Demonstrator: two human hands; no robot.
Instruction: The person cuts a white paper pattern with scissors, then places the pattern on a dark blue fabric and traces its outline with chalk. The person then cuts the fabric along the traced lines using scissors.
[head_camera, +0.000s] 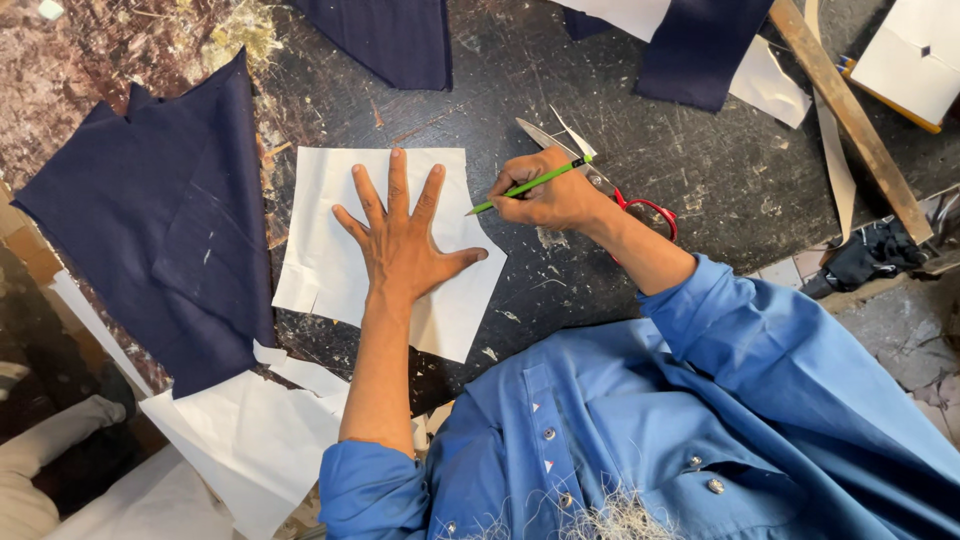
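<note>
My left hand (400, 235) lies flat with fingers spread on a white paper pattern piece (325, 250) on the dark worktable (600, 90). My right hand (550, 195) grips a green pencil (530, 185), its tip touching the paper's right edge. Red-handled scissors (645, 208) lie on the table just behind my right hand, partly hidden by it.
Dark navy cloth pieces lie at the left (160, 230) and along the top (395, 35) (700, 45). More white paper (250, 435) sits at the lower left. A wooden ruler (850, 115) lies diagonally at the upper right, near a white board (915, 60).
</note>
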